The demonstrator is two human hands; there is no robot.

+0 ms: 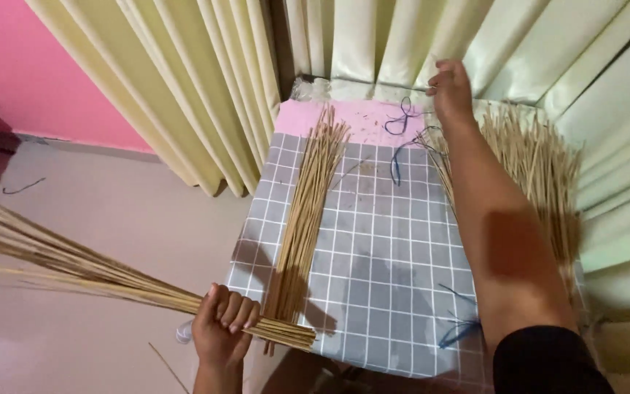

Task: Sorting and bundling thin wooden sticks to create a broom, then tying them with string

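Note:
My left hand (224,328) grips a thick bundle of thin straw-coloured sticks (74,266) near its butt end; the bundle fans out to the left over the floor. My right hand (450,87) reaches to the far edge of the table with its fingers curled beside blue thread (401,117); I cannot tell whether it pinches the thread. A second bundle of sticks (308,204) lies lengthwise on the grey grid-patterned tablecloth (388,255). A larger loose pile of sticks (541,168) lies at the table's right, partly hidden by my right forearm.
Cream curtains (205,73) hang behind and to the right of the table. A pink sheet (359,117) covers the table's far end. More blue thread (457,328) lies at the near right corner. A pink wall (30,66) and beige floor (133,211) are at left.

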